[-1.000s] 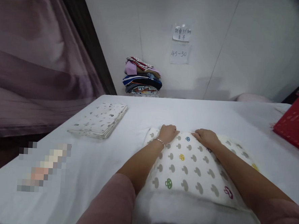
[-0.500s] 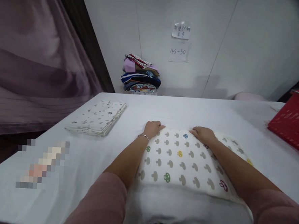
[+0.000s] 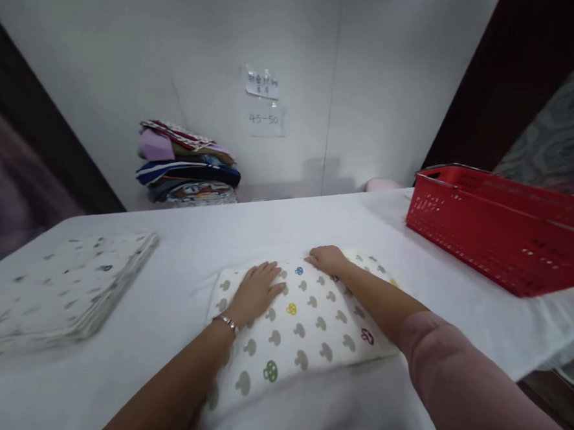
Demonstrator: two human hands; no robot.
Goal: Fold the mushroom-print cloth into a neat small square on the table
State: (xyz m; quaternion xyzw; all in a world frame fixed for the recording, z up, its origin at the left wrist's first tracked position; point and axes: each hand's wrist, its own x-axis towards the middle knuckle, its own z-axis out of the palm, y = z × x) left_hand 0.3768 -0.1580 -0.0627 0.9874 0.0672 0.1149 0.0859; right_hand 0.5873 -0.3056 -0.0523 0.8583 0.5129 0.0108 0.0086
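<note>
A white cloth printed with grey and coloured mushrooms (image 3: 310, 320) lies spread across the front middle of the table, part of it folded over. My left hand (image 3: 258, 291), with a bracelet at the wrist, rests flat on its upper left part, fingers stretched out. At the far edge, my right hand (image 3: 328, 260) has its fingers closed on the cloth. My right forearm crosses over the right part of the print and hides some of it.
A folded stack of white printed cloth (image 3: 69, 286) sits on the left of the white table (image 3: 183, 234). To the right stands a red plastic basket (image 3: 500, 228). Behind the table is a pile of folded fabrics (image 3: 188, 163). Paper signs (image 3: 264, 110) hang on the wall.
My left hand has let go of the far edge and now lies flat on the cloth. My right hand stays at the edge. The view has swung right, showing more of the basket.
</note>
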